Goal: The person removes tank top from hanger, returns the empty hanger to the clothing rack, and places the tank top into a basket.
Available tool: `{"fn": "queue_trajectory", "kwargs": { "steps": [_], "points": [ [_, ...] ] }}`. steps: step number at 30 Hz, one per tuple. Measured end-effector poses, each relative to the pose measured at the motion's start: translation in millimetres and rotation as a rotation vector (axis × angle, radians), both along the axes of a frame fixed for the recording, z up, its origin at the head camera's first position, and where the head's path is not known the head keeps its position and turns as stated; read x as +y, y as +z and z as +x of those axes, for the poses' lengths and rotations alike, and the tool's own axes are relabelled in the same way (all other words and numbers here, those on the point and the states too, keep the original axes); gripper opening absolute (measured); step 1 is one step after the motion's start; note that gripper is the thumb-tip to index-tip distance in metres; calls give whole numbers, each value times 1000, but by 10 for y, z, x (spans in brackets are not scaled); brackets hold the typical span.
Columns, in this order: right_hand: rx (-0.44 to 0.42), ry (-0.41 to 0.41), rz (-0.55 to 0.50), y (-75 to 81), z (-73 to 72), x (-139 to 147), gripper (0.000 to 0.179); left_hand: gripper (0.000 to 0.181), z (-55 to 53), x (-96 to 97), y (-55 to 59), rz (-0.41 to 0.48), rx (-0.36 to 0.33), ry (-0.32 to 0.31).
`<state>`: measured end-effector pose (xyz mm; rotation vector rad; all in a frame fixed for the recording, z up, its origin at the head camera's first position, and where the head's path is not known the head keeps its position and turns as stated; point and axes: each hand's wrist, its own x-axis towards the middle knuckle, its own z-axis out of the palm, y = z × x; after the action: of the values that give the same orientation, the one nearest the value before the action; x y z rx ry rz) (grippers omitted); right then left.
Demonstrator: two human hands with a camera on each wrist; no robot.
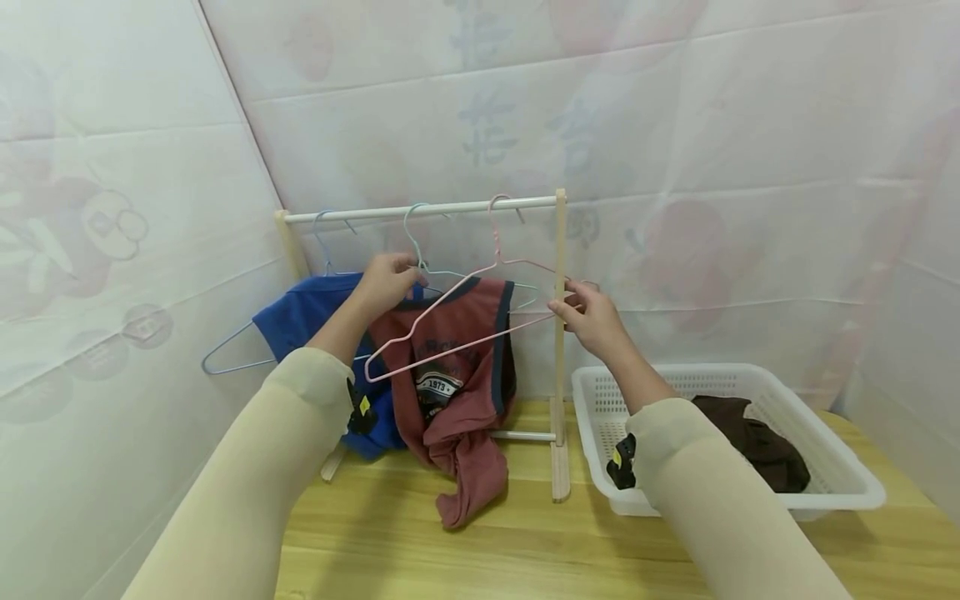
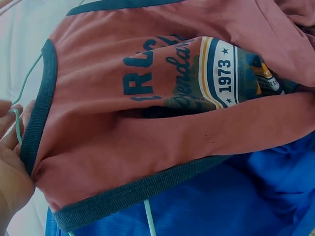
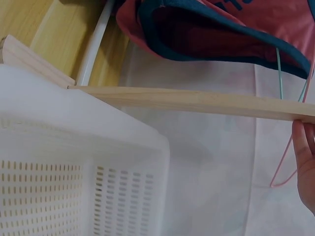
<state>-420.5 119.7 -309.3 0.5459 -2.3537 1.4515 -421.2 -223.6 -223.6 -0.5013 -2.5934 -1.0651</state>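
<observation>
My left hand [image 1: 386,287] holds the light green hanger [image 1: 414,237] close below its hook; in the left wrist view its wire runs between the fingers. On that hanger hangs a rusty red garment [image 1: 468,333] with dark trim and a "1973" print [image 2: 224,76], its lower part bunched down to the table. My right hand [image 1: 592,321] grips the wooden post [image 1: 560,367] at the rack's right end, thumb across its front. Beside that hand, the bare pink hanger [image 1: 435,364] hangs from the rod [image 1: 465,206], slanting in front of the red garment.
Left of the red garment, a blue garment [image 1: 303,312] hangs on a blue hanger [image 1: 225,369]. A white perforated basket [image 1: 832,500] with dark brown cloth [image 1: 765,446] stands right of the rack on the wooden table [image 1: 405,558]. Printed cloth walls [image 1: 675,125] rise behind.
</observation>
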Motion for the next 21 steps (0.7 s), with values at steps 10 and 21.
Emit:
{"fn": "queue_trajectory", "kwargs": {
  "steps": [10,21],
  "points": [
    [-38,30,-44,7,12,-22,59,35,5,20,-11,-118,93,90],
    [-52,54,-49,27,-7,-115,59,32,162,-65,79,-58,213,178]
  ]
}}
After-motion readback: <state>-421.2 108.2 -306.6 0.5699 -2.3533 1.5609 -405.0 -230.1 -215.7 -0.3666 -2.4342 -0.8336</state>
